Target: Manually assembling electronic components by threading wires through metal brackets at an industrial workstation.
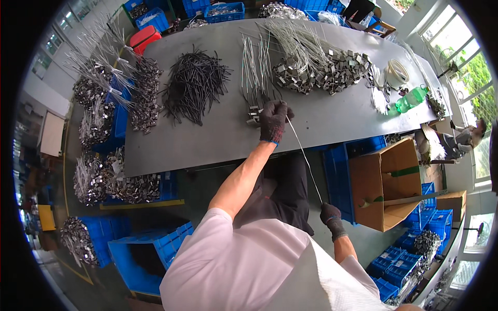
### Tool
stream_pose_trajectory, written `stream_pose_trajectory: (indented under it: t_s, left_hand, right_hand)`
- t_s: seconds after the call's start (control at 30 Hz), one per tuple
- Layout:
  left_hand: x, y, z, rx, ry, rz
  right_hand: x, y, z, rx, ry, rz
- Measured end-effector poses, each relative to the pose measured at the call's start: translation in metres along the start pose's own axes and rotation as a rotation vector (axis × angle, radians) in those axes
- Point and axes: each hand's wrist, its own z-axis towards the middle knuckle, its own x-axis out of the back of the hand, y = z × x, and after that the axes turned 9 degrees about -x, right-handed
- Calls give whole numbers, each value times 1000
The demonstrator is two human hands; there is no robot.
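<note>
Crossing the near edge: in the head view, a thin white cord (pixel 301 146) is stretched from the left hand (pixel 274 122), above the surface (pixel 192 145), to the right hand (pixel 332 217), beyond that edge; its long axis runs down and rightward.
Left glove: closed, with the cord's upper end gripped; it is held near the middle of the near edge.
Right glove: closed on the cord's lower end, held low, near a blue crate (pixel 338 181) and a cardboard box (pixel 365 192).
Metal-tagged strands (pixel 253 113): laid just beside the left hand, on its left, their long axis directed toward the far edge; the left hand is much the nearer.
Black tubes (pixel 197 85): heaped toward the left edge, well apart from both hands.
Metal pieces (pixel 345 72): piled with pale wires toward the far edge, beyond and rightward of the left hand.
Green bottle (pixel 412 99): laid near the right edge.
</note>
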Motion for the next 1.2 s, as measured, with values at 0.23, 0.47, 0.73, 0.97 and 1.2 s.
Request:
stream_pose_trajectory:
  t_s: [0.23, 0.47, 0.73, 0.97, 1.2]
  left_hand:
    - [-6, 0, -12, 5, -101, 93]
    - [-12, -33, -93, 113, -375, 280]
    - [33, -20, -4, 371, -326, 302]
    - [123, -32, 84, 105, -127, 956]
    - [214, -57, 145, 11, 239, 1621]
  right_hand:
    - [20, -16, 26, 187, 201, 372]
    - [183, -166, 81, 490, 565, 1221]
    - [246, -236, 109, 464, 427, 1141]
    - [333, -203, 259, 84, 863, 473]
    - [352, -194, 317, 234, 767, 429]
